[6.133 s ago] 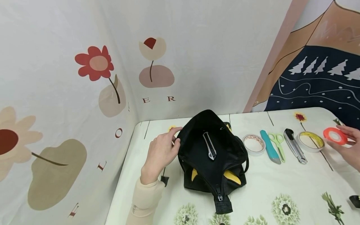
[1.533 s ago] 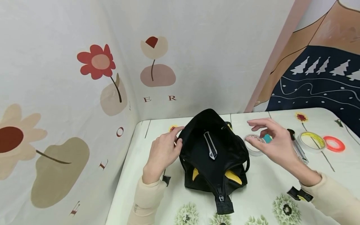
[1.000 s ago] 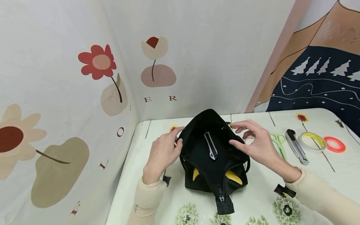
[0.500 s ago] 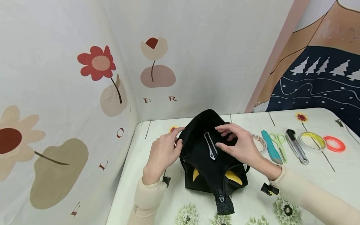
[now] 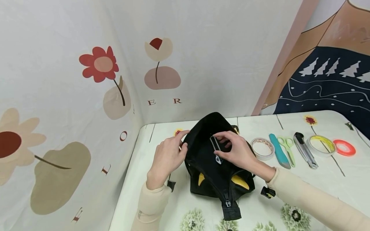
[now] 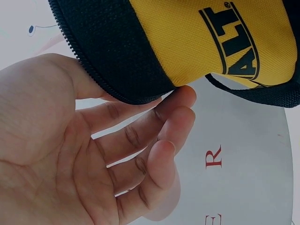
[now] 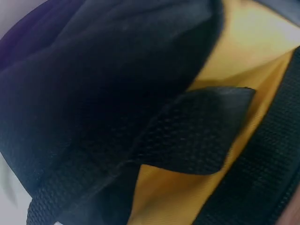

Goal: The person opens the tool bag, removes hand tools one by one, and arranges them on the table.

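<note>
A black and yellow zip tool bag (image 5: 202,179) stands with its mouth spread wide, a silver and black utility knife (image 5: 214,145) inside. My left hand (image 5: 167,157) pinches the left rim between thumb and fingers. In the left wrist view, the left hand (image 6: 93,140) has its thumb behind the zipper edge (image 6: 89,65) and its other fingers loosely bent below. My right hand (image 5: 238,150) reaches into the mouth, thumb and fingertips spread apart right over the knife. The right wrist view is mostly filled by the bag's black fabric (image 7: 117,61) and a strap (image 7: 201,126).
Right of the bag lie a white tape roll (image 5: 255,153), a teal tool (image 5: 279,150), green scissors (image 5: 290,150), a larger utility knife (image 5: 304,150), a clear tape roll (image 5: 316,151) and a red tape roll (image 5: 351,149). A fabric wall (image 5: 214,64) rises behind the table.
My right hand let go of the red tape roll beside the clear roll, then moved left across the table into the bag's mouth, over the knife. My left hand stays on the rim.
</note>
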`<state>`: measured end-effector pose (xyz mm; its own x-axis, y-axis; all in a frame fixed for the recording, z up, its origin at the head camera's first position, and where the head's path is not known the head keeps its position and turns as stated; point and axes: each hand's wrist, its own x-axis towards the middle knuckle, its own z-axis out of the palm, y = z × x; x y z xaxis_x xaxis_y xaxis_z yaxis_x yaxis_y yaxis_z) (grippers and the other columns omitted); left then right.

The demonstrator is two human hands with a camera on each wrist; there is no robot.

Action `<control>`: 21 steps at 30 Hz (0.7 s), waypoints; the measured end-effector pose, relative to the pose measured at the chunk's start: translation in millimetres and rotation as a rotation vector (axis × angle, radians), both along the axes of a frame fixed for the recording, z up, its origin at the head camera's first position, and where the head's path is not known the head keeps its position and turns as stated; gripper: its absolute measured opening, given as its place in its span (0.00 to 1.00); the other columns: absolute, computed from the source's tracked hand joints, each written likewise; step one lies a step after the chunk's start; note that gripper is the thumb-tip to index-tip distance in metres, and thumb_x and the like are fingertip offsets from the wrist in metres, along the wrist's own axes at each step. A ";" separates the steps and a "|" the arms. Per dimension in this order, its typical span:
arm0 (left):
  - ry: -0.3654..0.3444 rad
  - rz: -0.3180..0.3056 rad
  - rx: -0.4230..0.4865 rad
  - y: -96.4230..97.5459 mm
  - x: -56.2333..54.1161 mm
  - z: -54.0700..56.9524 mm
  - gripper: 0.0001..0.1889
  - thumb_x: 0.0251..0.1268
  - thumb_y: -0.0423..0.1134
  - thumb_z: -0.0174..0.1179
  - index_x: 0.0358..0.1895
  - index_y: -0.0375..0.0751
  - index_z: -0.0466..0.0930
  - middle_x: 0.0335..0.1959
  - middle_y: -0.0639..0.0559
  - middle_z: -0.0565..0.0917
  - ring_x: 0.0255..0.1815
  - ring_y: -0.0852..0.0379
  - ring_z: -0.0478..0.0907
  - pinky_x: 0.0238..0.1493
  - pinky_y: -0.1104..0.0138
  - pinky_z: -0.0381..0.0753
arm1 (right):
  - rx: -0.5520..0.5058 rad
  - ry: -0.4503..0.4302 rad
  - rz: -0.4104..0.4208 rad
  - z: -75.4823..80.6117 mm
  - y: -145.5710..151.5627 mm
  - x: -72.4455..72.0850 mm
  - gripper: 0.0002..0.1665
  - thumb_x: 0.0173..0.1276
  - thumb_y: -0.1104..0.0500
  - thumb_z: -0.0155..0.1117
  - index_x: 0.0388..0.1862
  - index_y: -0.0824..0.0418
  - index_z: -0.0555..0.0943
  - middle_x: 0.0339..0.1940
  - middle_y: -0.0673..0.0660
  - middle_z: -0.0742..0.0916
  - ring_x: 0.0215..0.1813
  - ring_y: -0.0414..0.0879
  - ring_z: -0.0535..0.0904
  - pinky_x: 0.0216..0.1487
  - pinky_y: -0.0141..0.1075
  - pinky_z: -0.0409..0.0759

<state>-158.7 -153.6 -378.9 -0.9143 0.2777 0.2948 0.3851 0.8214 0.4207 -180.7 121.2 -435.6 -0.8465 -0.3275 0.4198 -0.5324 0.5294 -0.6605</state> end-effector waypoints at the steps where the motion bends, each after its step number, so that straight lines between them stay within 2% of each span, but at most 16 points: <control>1: -0.001 0.002 0.001 -0.2 0.2 0.0 0.22 0.79 0.33 0.62 0.72 0.44 0.84 0.30 0.53 0.88 0.16 0.60 0.68 0.19 0.65 0.65 | 0.011 -0.008 0.005 -1.6 -1.2 -1.2 0.34 0.61 0.66 0.88 0.66 0.62 0.86 0.52 0.61 0.89 0.52 0.55 0.87 0.49 0.47 0.89; 6: 0.001 0.003 0.000 -0.3 0.7 0.2 0.22 0.78 0.33 0.63 0.72 0.44 0.84 0.30 0.54 0.88 0.16 0.60 0.68 0.19 0.65 0.66 | 0.053 -0.034 0.025 -11.1 -3.2 -5.8 0.35 0.63 0.64 0.87 0.68 0.63 0.85 0.54 0.63 0.88 0.52 0.59 0.87 0.47 0.51 0.89; 13: -0.003 0.005 -0.004 -0.9 0.4 0.7 0.22 0.79 0.34 0.63 0.72 0.43 0.84 0.29 0.53 0.87 0.16 0.60 0.68 0.19 0.65 0.66 | 0.116 -0.058 0.000 -23.9 -4.1 -8.9 0.36 0.64 0.60 0.88 0.70 0.63 0.84 0.56 0.65 0.88 0.51 0.60 0.87 0.45 0.44 0.86; 21: -0.012 0.005 -0.004 -1.6 -0.1 1.1 0.22 0.79 0.34 0.63 0.72 0.43 0.84 0.22 0.55 0.79 0.15 0.58 0.66 0.19 0.65 0.63 | 0.144 -0.102 -0.051 -36.7 -9.4 -11.8 0.37 0.62 0.61 0.88 0.69 0.64 0.84 0.55 0.66 0.87 0.51 0.61 0.87 0.49 0.54 0.86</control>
